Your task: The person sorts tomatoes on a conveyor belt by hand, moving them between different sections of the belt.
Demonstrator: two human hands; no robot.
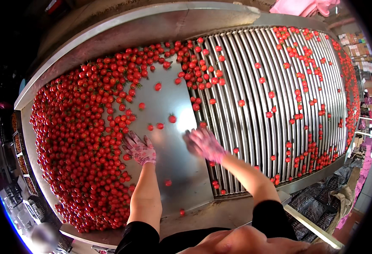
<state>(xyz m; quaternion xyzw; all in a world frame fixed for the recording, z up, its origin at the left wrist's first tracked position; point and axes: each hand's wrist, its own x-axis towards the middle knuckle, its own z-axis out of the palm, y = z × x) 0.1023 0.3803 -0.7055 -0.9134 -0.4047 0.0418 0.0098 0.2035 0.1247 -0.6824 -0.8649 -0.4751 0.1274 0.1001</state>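
Note:
A big heap of small red tomatoes point(80, 127), some with green stems, covers the left of a smooth metal plate point(156, 95). My left hand point(140, 148), in a pink patterned glove, has its fingers spread at the heap's right edge, touching or nearly touching the tomatoes. Over the seam between the plate and a bed of metal rollers point(237, 139) is my right hand point(205, 144), gloved alike. Its fingers stretch leftward, their tips smeared by motion; I see nothing held. One tomato point(203, 125) lies just beyond it. A few loose tomatoes point(160, 126) sit on the plate between my hands.
Raised metal walls point(109, 31) border the plate. Scattered tomatoes point(298, 93) lie along the rollers, thickest at the far right. Dark crates point(23, 165) of produce stand beyond the left rim. Black bagged material point(317, 207) is at lower right, beside a pale bar point(313, 226).

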